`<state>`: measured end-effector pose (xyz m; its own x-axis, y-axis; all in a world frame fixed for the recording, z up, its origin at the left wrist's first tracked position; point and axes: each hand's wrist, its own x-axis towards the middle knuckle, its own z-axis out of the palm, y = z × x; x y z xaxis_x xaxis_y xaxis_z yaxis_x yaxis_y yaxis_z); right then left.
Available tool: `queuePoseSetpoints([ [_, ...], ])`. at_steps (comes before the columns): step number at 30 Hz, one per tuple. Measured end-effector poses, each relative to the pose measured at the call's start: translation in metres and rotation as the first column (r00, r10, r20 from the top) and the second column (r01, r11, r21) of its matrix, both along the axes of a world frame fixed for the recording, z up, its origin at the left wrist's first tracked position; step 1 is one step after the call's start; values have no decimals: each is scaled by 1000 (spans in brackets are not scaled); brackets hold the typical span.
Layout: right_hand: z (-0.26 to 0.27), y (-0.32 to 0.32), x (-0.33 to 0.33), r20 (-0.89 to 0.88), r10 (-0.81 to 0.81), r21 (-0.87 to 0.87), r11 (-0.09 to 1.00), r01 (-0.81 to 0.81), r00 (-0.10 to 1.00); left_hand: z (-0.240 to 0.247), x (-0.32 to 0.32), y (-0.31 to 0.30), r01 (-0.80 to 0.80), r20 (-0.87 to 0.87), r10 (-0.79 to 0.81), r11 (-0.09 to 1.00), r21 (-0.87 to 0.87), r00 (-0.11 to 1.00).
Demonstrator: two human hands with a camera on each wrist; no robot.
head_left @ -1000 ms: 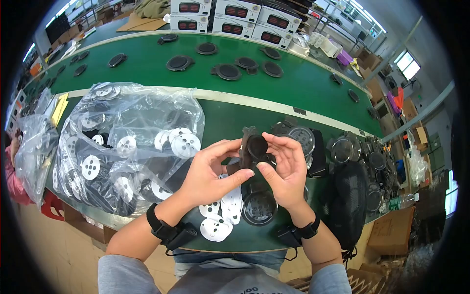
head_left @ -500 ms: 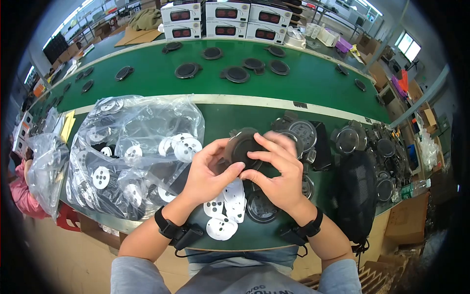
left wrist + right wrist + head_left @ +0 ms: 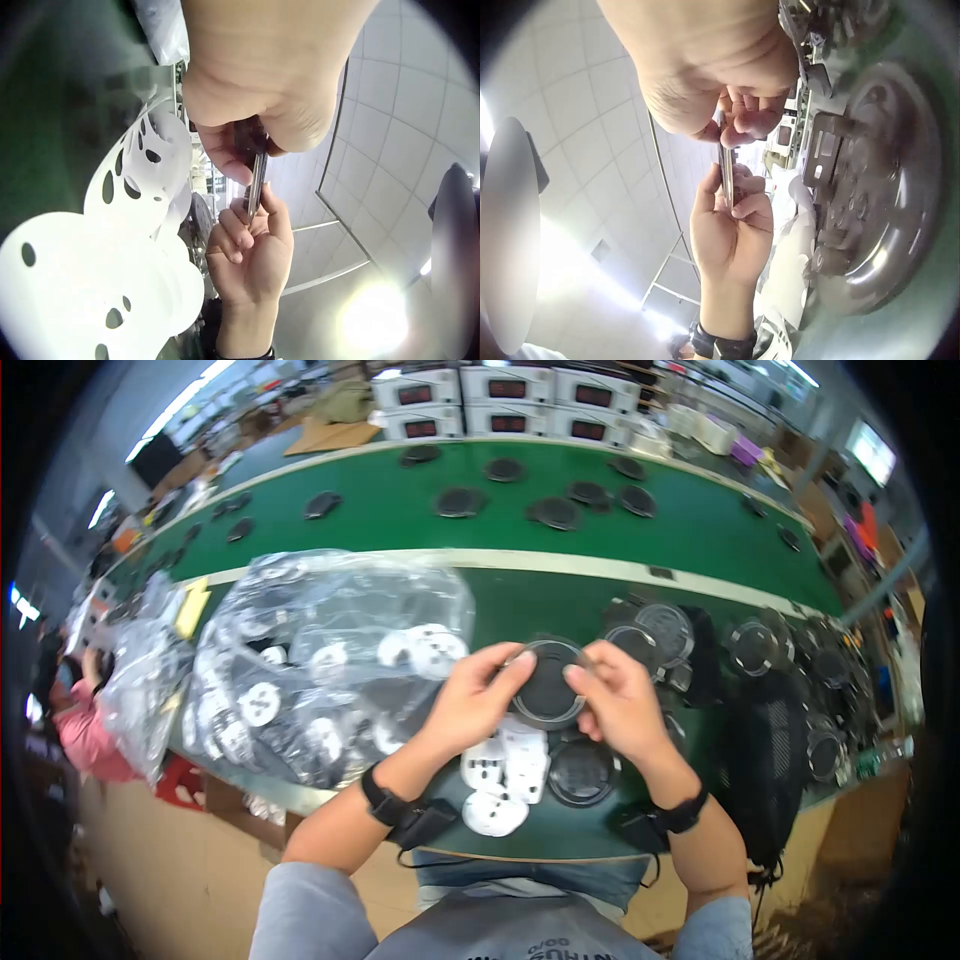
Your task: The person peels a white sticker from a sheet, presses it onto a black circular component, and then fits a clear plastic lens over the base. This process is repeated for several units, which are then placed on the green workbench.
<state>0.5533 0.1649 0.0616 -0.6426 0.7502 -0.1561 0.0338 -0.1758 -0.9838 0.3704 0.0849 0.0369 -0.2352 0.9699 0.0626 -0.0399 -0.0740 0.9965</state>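
Both hands hold a round dark disc with a glossy clear rim (image 3: 550,695) between them, above the near edge of the green table. My left hand (image 3: 472,698) pinches its left edge, thumb on the upper face. The right hand (image 3: 628,698) grips the opposite edge, thumb also on top. In both wrist views the disc appears edge-on as a thin piece. Below the hands lie white perforated plates (image 3: 496,812) in a loose pile. Beside them rests a dark round housing with a clear rim (image 3: 584,772).
A clear plastic bag (image 3: 330,600) full of white and dark plates covers the table's left. Dark round housings (image 3: 752,648) are heaped at right, beside a black mesh pouch (image 3: 765,760). Farther back, several discs lie on a green strip (image 3: 385,510) before stacked boxes (image 3: 505,422).
The disc, first tilted on edge, has been turned until its dark face and rim show to the head camera. The right fingers shifted from the face to its edge. The head view swung left.
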Motion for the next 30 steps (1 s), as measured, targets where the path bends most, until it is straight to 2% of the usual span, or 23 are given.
queuePoseSetpoints([
  [1, -1, 0, -1, 19, -89, 26, 996, 88, 996, -5, -12, 0, 25, -158, -24, 1000, 4, 987],
  [2, -2, 2, -3, -98, -195, -33, 981, 193, 976, 15, -16, -5, -62, -348, 113, 986, 155, 931],
  [3, -16, 9, 0, -324, -240, -69, 971, 231, 915, 37, -20, -8, -101, -502, 255, 944, 314, 826],
  [4, -12, 8, -4, -402, -292, -36, 952, 303, 868, 53, -40, -15, -110, -683, 342, 926, 361, 645],
  [5, -6, 8, -7, -475, -340, -12, 925, 381, 812, 63, -64, -21, -154, -761, 428, 900, 408, 488],
  [6, -4, 8, -6, -467, -314, -6, 936, 352, 826, 68, -89, -34, -291, -826, 467, 876, 384, 315],
  [8, -5, 6, -3, -440, -263, 0, 956, 293, 859, 74, -155, -58, -528, -914, 362, 820, 220, 182],
  [9, -4, 3, -3, -433, -231, 11, 965, 261, 871, 77, -184, -70, -601, -984, 154, 796, 71, 89],
  [10, -3, 1, -3, -429, -201, 26, 972, 234, 881, 59, -225, -79, -644, -992, 83, 765, 5, 91],
  [13, -4, -4, -3, -424, -164, 44, 979, 201, 891, 48, -251, -88, -362, -898, -232, 855, -371, 373],
  [16, -6, -6, -5, -400, -163, 47, 979, 198, 902, 15, -258, -87, -307, -975, -135, 934, -184, 174],
  [19, -5, -9, -5, -377, -152, 51, 982, 184, 914, 19, -248, -83, -340, -876, -167, 876, -343, 453],
  [20, -6, -9, -6, -374, -147, 51, 983, 179, 916, 24, -246, -83, -312, -889, -143, 902, -298, 435],
  [23, -9, -8, -7, -359, -137, 57, 984, 169, 923, 53, -259, -97, -372, -783, 43, 895, -246, 621],
  [24, -9, -8, -7, -352, -138, 63, 983, 170, 926, 64, -260, -102, -491, -810, 197, 862, -126, 553],
  [26, -12, -8, -5, -315, -93, 78, 989, 124, 945, 83, -254, -110, -683, -804, 468, 722, 109, 366],
  [27, -13, -6, -3, -287, -48, 88, 993, 77, 957, 86, -250, -107, -698, -752, 553, 694, 177, 359],
  [29, -13, -7, -1, -251, 18, 101, 995, 8, 968, 102, -205, -89, -595, -509, 579, 789, 152, 637],
  [30, -9, -12, -2, -241, 36, 107, 994, -10, 970, 100, -183, -76, -515, -398, 520, 847, 131, 756],
])
